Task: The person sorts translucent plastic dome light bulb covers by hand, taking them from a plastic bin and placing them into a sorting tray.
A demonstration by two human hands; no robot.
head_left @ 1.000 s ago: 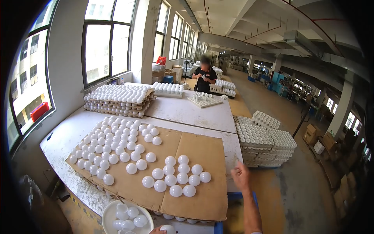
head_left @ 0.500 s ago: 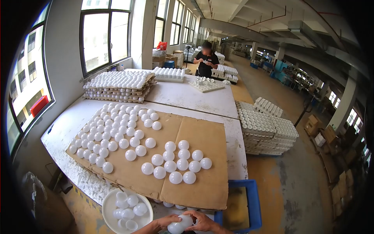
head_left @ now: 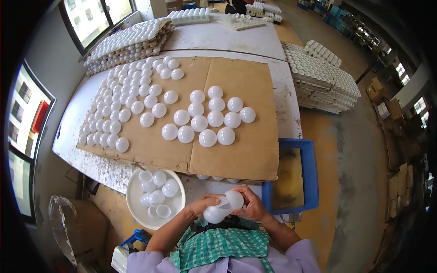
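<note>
The cardboard's (head_left: 246,75) far right offers passage; white domes (head_left: 137,107) crowd its left.

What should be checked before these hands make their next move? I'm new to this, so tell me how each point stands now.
1. Both hands visible, left and right: ok.
2. Glossy white domed shells held by the fingers: ok, both hands grip them.
3. Exact number held, and any cracks: cannot tell; they overlap and show small.
4. More shells nearby: ok, several lie in the round white basin beside the left forearm.
5. Setting-down room on the flat brown cardboard sheet: ok, its near right part looks bare.
6. Shells on the sheet in even rows: not ok, the right-hand cluster is irregular, with gaps.
</note>
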